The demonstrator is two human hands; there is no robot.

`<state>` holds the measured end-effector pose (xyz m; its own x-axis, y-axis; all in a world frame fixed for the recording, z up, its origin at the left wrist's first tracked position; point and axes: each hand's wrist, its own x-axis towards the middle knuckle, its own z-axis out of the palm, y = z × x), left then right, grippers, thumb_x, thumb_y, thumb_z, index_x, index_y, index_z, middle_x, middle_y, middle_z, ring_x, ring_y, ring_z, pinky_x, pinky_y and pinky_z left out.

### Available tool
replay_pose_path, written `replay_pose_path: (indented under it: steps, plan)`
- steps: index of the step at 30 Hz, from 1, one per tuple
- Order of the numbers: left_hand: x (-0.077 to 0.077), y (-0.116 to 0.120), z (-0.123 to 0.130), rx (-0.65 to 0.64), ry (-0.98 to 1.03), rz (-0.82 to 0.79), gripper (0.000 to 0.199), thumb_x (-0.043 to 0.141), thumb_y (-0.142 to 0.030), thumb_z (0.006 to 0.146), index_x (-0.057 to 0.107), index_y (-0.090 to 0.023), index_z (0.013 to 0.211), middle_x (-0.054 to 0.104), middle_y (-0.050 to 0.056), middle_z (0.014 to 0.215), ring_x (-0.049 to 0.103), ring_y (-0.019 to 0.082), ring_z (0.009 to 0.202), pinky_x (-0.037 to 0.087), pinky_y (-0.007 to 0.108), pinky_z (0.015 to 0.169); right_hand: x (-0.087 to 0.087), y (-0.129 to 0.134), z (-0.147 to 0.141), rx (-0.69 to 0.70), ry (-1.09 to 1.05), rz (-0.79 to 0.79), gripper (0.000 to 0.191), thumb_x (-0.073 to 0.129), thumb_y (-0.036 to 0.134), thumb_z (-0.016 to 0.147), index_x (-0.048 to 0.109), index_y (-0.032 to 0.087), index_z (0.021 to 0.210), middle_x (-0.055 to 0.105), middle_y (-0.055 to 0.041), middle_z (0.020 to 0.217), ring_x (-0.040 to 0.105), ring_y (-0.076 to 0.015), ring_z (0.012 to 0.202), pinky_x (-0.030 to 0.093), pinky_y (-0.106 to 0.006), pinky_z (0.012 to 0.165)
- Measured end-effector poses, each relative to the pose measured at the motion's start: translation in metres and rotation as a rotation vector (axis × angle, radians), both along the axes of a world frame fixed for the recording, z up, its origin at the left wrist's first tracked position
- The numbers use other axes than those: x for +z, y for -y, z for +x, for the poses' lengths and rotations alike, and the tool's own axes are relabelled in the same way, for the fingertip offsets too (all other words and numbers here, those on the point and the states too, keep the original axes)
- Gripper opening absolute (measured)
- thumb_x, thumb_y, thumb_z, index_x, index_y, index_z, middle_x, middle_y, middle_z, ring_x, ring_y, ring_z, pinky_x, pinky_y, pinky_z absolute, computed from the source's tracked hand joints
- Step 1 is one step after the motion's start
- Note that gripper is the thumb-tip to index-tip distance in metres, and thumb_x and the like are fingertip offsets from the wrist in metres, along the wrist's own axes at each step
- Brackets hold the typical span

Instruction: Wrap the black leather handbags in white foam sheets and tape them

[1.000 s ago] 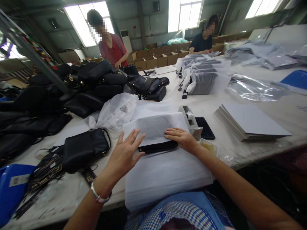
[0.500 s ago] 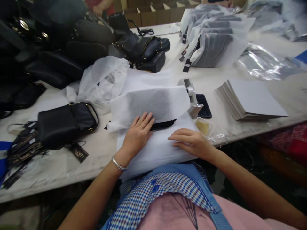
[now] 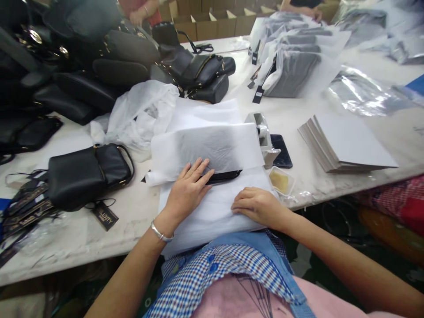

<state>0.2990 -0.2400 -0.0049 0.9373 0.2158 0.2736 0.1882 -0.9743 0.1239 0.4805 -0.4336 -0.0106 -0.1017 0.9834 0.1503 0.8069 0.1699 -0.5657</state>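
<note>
Since one second ago, the person's right hand (image 3: 260,205) has left the black bag wrapped in translucent white paper (image 3: 212,143) and moved down to four o'clock of it, onto a stack of thin white sheets (image 3: 202,221). Meanwhile the left hand (image 3: 186,192) has come onto the wrapped bag's near edge, lying flat, its fingers slightly spread. Right-hand fingers are bent and pressed together; whether they pinch a sheet, I cannot tell. That wrapped bag lies at the clock's centre, a black edge showing beneath the paper. From it, an unwrapped black leather-look bag (image 3: 74,179) lies at nine o'clock, and a grey tape dispenser (image 3: 265,143) stands just beside it toward three.
</note>
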Motion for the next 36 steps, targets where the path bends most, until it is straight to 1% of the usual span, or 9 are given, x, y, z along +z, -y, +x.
replay_pose_path:
  steps: [6, 9, 12, 14, 18, 21, 30, 33, 36]
  plan:
    - [0.005, -0.005, 0.000, 0.002, -0.003, -0.002, 0.043, 0.055, -0.036, 0.097, 0.056, -0.021, 0.138, 0.042, 0.010, 0.156, 0.037, 0.028, 0.145, 0.037, 0.050, 0.117, 0.033, -0.016, 0.001, -0.052, 0.011, 0.109, 0.014, 0.059, 0.027, 0.097, 0.073, 0.022, 0.096, 0.073, -0.0022, 0.092, 0.065, -0.0162, 0.087, 0.048, -0.030, 0.082]
    - [0.012, -0.008, 0.001, 0.001, -0.017, -0.028, 0.040, 0.052, -0.037, 0.099, 0.059, -0.021, 0.134, 0.046, 0.009, 0.153, 0.041, 0.028, 0.142, 0.040, 0.049, 0.115, 0.039, -0.020, -0.001, -0.063, 0.007, 0.104, 0.016, 0.063, 0.033, 0.095, 0.072, 0.022, 0.104, 0.073, -0.0038, 0.099, 0.066, -0.0170, 0.093, 0.049, -0.030, 0.086]
    - [0.016, -0.008, 0.001, -0.008, -0.027, -0.031, 0.040, 0.052, -0.039, 0.098, 0.061, -0.020, 0.133, 0.046, 0.011, 0.153, 0.041, 0.029, 0.142, 0.039, 0.050, 0.116, 0.026, -0.016, -0.004, -0.003, 0.004, -0.010, 0.034, 0.076, 0.040, 0.084, 0.070, 0.021, 0.111, 0.072, -0.0049, 0.105, 0.065, -0.0199, 0.098, 0.050, -0.032, 0.089]
    - [0.016, -0.007, 0.002, -0.012, -0.032, -0.029, 0.041, 0.053, -0.039, 0.098, 0.061, -0.020, 0.133, 0.045, 0.011, 0.154, 0.040, 0.029, 0.143, 0.038, 0.050, 0.116, 0.011, -0.012, -0.006, 0.007, -0.013, -0.070, 0.036, 0.081, 0.036, 0.079, 0.071, 0.022, 0.111, 0.071, -0.0048, 0.105, 0.064, -0.0205, 0.098, 0.051, -0.031, 0.088]
    - [0.014, -0.005, 0.002, -0.016, -0.036, -0.038, 0.042, 0.053, -0.039, 0.098, 0.060, -0.020, 0.134, 0.044, 0.012, 0.154, 0.039, 0.029, 0.144, 0.037, 0.050, 0.116, -0.012, -0.010, -0.007, -0.053, -0.095, -0.090, 0.018, 0.079, 0.029, 0.081, 0.074, 0.022, 0.097, 0.071, -0.0035, 0.095, 0.065, -0.0190, 0.093, 0.051, -0.028, 0.084]
    - [0.014, -0.006, 0.001, -0.020, -0.038, -0.049, 0.042, 0.054, -0.039, 0.097, 0.060, -0.020, 0.134, 0.043, 0.012, 0.155, 0.037, 0.030, 0.144, 0.036, 0.050, 0.117, -0.012, -0.014, -0.006, -0.059, -0.148, -0.091, 0.008, 0.073, 0.028, 0.087, 0.077, 0.022, 0.092, 0.073, -0.0028, 0.091, 0.066, -0.0181, 0.091, 0.050, -0.027, 0.084]
    - [0.024, -0.016, 0.001, -0.029, -0.090, -0.126, 0.045, 0.046, -0.049, 0.099, 0.063, -0.022, 0.131, 0.045, 0.008, 0.154, 0.038, 0.027, 0.144, 0.036, 0.045, 0.117, 0.023, -0.026, -0.002, -0.068, -0.204, -0.219, 0.013, 0.067, 0.025, 0.091, 0.078, 0.020, 0.090, 0.075, -0.0035, 0.091, 0.068, -0.0171, 0.085, 0.049, -0.027, 0.080]
    - [0.035, -0.018, 0.002, -0.023, -0.135, -0.184, 0.052, 0.040, -0.057, 0.099, 0.063, -0.023, 0.131, 0.045, 0.006, 0.154, 0.040, 0.026, 0.143, 0.039, 0.043, 0.116, 0.039, -0.031, 0.001, -0.093, -0.218, -0.230, 0.013, 0.066, 0.026, 0.090, 0.078, 0.021, 0.088, 0.076, -0.0023, 0.090, 0.068, -0.0162, 0.084, 0.048, -0.026, 0.078]
    - [0.051, -0.021, 0.003, -0.026, -0.201, -0.246, 0.059, 0.036, -0.063, 0.097, 0.060, -0.024, 0.135, 0.044, 0.006, 0.154, 0.040, 0.025, 0.143, 0.039, 0.042, 0.115, 0.055, -0.041, 0.007, -0.176, -0.200, -0.186, 0.014, 0.065, 0.028, 0.091, 0.077, 0.022, 0.088, 0.075, -0.0010, 0.089, 0.066, -0.0151, 0.082, 0.047, -0.025, 0.075]
